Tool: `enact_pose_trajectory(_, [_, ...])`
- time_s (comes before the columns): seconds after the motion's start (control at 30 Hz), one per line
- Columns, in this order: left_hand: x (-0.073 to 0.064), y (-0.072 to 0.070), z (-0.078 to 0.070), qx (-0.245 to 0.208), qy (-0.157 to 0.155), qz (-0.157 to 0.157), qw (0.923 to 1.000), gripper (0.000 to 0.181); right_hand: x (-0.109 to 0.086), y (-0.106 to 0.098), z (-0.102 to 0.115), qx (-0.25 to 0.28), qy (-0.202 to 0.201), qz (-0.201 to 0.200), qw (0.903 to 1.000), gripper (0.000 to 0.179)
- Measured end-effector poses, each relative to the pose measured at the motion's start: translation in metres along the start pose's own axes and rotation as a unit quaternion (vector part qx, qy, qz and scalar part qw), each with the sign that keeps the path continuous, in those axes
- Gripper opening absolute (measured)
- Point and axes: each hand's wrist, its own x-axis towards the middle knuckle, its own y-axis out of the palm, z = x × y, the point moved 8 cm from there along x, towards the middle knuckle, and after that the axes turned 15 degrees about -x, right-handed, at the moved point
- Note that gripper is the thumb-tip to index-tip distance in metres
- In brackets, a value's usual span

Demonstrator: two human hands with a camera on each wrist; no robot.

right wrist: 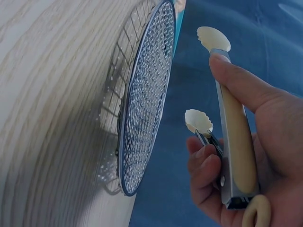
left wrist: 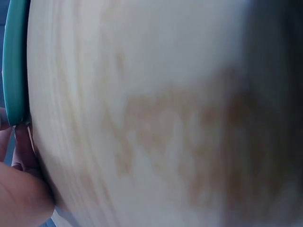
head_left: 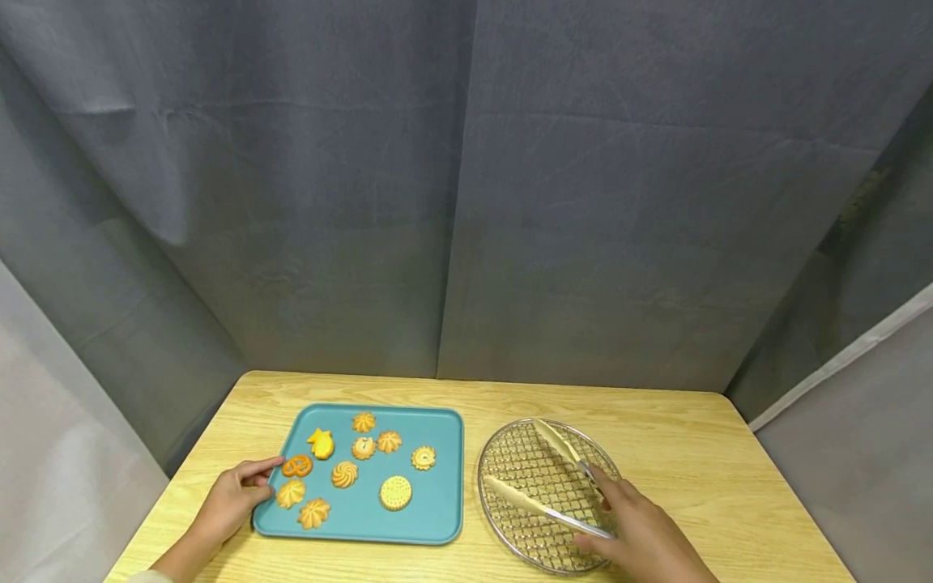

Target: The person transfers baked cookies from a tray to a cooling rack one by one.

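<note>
Grey curtains [head_left: 350, 202] hang behind and beside a pale wood-grained table [head_left: 700, 453]; in the head view, a teal tray [head_left: 430, 517] with rounded corners and a raised rim lies on the left part of the table, bearing ten golden to orange biscuits [head_left: 344, 474], among them a pretzel shape, a swirl, a dotted round and several fluted ones; the left hand [head_left: 232, 498] pinches its left edge; to the right of the tray, the right hand [head_left: 645, 530] holds silver tongs [head_left: 525, 500] with cream tips, their two arms spread wide above a round wire rack [head_left: 510, 457]; from the left wrist, the tray's teal rim shows at the far left, fingers against its edge, beside a blurred stretch of table; from the right wrist, the tongs' tips look scalloped, a tan panel lines the metal arm and a tan loop sits at the end; the thumb presses one arm, the fingers curl by the other; the tips are apart from the rack's shiny mesh.
</note>
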Motion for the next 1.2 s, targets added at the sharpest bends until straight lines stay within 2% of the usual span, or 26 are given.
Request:
enact_pose_trajectory(0.57, [0.001, 0.001, -0.003, -0.001, 0.003, 0.008, 1.0000, 0.051, 0.010, 0.011, 0.017, 0.006, 0.000, 0.014, 0.9999, 0.111])
enact_pose_trajectory(1.03, [-0.002, 0.002, -0.003, 0.004, 0.000, 0.002, 1.0000, 0.050, 0.015, 0.017, 0.040, 0.006, -0.029, 0.002, 0.9996, 0.110])
enact_pose_trajectory(1.2, [-0.001, 0.002, -0.004, 0.003, 0.003, 0.003, 1.0000, 0.050, 0.018, 0.020, 0.047, 0.006, -0.031, 0.010, 0.9994, 0.110])
